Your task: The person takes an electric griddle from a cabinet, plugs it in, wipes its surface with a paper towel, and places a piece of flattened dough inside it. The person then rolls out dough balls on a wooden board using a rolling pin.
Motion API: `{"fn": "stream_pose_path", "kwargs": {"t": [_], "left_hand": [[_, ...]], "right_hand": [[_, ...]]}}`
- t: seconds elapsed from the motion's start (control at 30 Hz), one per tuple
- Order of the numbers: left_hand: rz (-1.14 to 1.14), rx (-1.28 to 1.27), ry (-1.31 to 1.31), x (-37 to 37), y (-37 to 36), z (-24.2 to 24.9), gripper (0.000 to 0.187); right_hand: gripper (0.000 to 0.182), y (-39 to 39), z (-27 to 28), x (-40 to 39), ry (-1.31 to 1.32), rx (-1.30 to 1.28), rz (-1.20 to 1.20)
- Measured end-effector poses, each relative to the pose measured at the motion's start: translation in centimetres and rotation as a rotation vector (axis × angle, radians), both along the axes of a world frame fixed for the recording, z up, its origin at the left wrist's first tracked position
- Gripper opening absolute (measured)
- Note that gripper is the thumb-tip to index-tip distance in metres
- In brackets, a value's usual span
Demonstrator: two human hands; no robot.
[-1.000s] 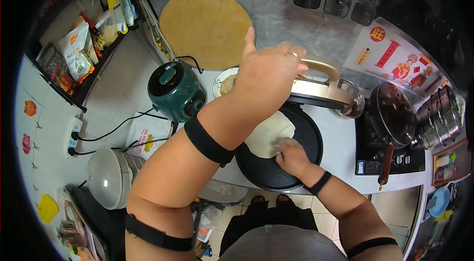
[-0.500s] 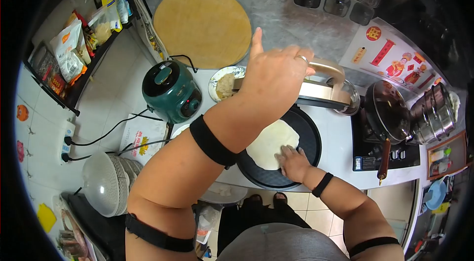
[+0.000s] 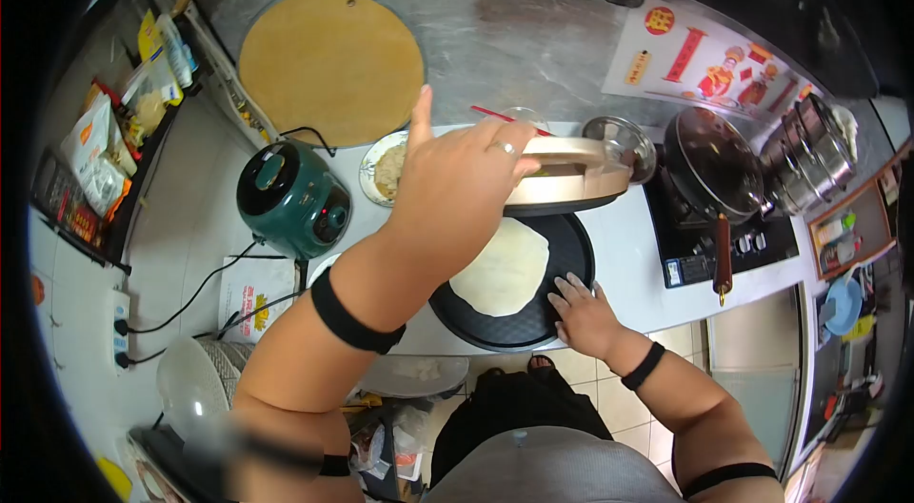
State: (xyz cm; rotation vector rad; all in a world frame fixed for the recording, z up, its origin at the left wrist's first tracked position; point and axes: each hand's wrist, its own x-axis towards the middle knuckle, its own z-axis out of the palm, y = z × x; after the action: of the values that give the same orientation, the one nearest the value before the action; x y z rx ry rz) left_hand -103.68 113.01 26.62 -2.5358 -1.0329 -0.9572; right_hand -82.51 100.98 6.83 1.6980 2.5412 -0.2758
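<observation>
My left hand (image 3: 466, 170) grips the handle of the gold-coloured lid (image 3: 576, 189), one finger sticking up. That lid is raised and tilted over the back of a round black electric pan (image 3: 574, 256). A flat, pale round of dough (image 3: 505, 270) lies on the pan's surface, partly hidden by my left forearm. Beside the dough, at the pan's right edge, is my right hand (image 3: 583, 317), its fingers spread and holding nothing. A plate (image 3: 373, 181) of minced filling stands behind my left wrist, partly covered by it.
A green cooker (image 3: 290, 203) stands left of the pan. Behind are a round wooden board (image 3: 333, 65) and a metal bowl (image 3: 619, 137). On the right, a lidded wok (image 3: 714, 160) sits on the stove (image 3: 690, 256). Bowls (image 3: 190, 379) are stacked at lower left.
My right hand has come off the dough and moved right to the pan's edge. My left hand still holds the lid, now tilted somewhat differently. The camera view has shifted.
</observation>
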Motion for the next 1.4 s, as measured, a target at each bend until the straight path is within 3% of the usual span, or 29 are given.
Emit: {"fn": "stream_pose_path", "kwargs": {"t": [0.17, 0.23, 0.3, 0.43, 0.53, 0.67, 0.83, 0.93, 0.97, 1.07, 1.13, 1.17, 1.23, 1.3, 1.4], "left_hand": [[-0.145, -0.053, 0.018, -0.8, -4.4, -1.9, 0.023], [-0.14, -0.232, 0.082, -0.9, -7.3, -3.6, 0.022], [-0.204, -0.306, 0.099, -1.0, -10.5, -6.1, 0.022], [-0.113, -0.498, 0.151, -0.6, -15.0, -11.3, 0.02], [-0.059, -0.536, 0.2, -0.4, -17.1, -15.2, 0.023], [0.054, -0.523, 0.292, 0.8, -19.3, -18.4, 0.016], [0.085, -0.341, 0.38, 0.8, -19.8, -22.4, 0.01], [0.322, -0.407, 0.387, 2.4, -20.4, -23.6, 0.009], [0.417, -0.395, 0.404, 3.7, -20.9, -23.3, 0.01], [0.299, -0.073, 0.296, 10.4, -26.0, -20.3, 0.013], [0.307, -0.417, 0.433, 15.6, -28.8, -18.7, 0.047], [0.19, -0.404, 0.62, 17.2, -28.1, -20.4, 0.053], [0.077, -0.254, 0.38, 22.6, -29.9, -25.3, 0.016], [0.21, -0.766, 0.733, 30.7, -32.7, -24.8, 0.016], [-0.012, -0.63, 0.894, 38.7, -33.9, -30.7, 0.018]], "right_hand": [[0.034, -5.1, 1.7, 4.1, 0.337, 0.153, -0.047], [0.028, -8.6, 0.4, 6.9, 0.498, 0.095, -0.277], [0.024, -12.2, -0.4, 9.0, 0.517, 0.073, -0.491], [0.026, -21.4, -5.7, 14.0, 0.397, -0.128, -0.754], [0.033, -30.1, -10.1, 17.6, 0.239, -0.331, -0.848], [0.036, -42.2, -12.9, 21.6, 0.232, -0.505, -1.097], [0.037, -58.4, -14.9, 24.6, 0.355, -0.444, -1.457], [0.039, -68.4, -15.5, 24.7, 0.323, -0.386, -1.552], [0.038, -70.8, -15.3, 24.5, 0.347, -0.36, -1.617], [0.037, -78.1, -15.2, 23.9, 0.422, -0.319, -1.795], [0.036, -81.9, -15.7, 23.3, 0.473, -0.31, -1.904], [0.034, -83.7, -16.3, 23.0, 0.482, -0.258, -1.959], [0.033, -86.3, -18.0, 22.5, 0.505, -0.191, -2.051], [0.03, -88.6, -20.1, 22.0, 0.496, -0.083, -2.15], [0.031, -91.6, -21.9, 21.7, 0.478, -0.021, -2.363]]}}
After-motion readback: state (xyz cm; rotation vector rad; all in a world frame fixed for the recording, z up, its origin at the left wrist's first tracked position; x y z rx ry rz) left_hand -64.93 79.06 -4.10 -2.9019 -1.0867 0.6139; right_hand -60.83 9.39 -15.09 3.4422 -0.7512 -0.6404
